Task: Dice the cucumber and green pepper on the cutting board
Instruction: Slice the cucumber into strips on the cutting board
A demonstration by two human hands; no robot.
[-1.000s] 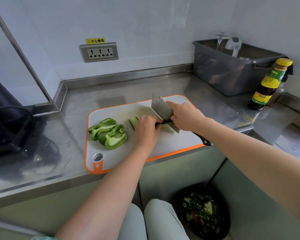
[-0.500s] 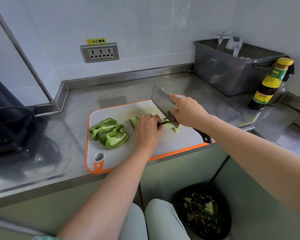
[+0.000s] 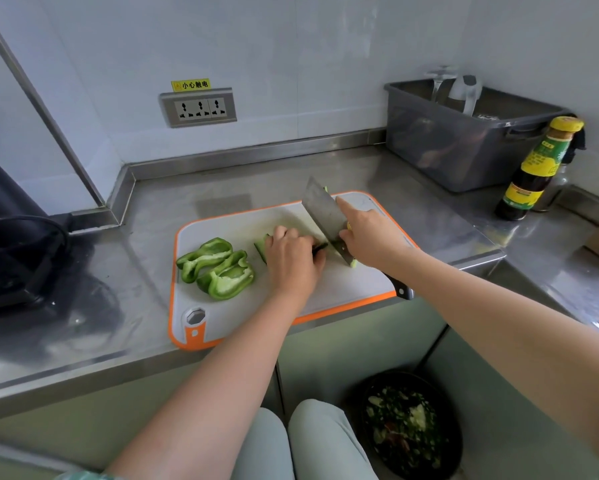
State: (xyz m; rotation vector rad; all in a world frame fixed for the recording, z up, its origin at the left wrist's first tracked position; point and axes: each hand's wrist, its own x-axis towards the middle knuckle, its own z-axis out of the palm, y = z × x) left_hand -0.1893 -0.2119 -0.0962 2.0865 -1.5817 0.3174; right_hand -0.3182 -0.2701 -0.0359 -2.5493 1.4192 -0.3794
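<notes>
A white cutting board (image 3: 329,289) with an orange rim lies on the steel counter. Two green pepper pieces (image 3: 218,268) sit on its left half. My left hand (image 3: 291,258) presses down with curled fingers on cucumber strips (image 3: 262,248), mostly hidden under it. My right hand (image 3: 370,237) grips a cleaver (image 3: 324,213), index finger stretched along the blade's top. The blade's edge is down on the board right beside my left fingers. A small cut cucumber bit (image 3: 353,263) lies by the blade's near end.
A grey plastic tub (image 3: 464,150) stands at the back right, with a yellow-capped sauce bottle (image 3: 537,168) beside it. A dark appliance (image 3: 10,251) sits on the left of the counter. A black bin (image 3: 408,427) with scraps stands on the floor below.
The cleaver rose off the cucumber half a second ago and has come down again onto the board, close to my left fingers. My left hand stayed on the cucumber.
</notes>
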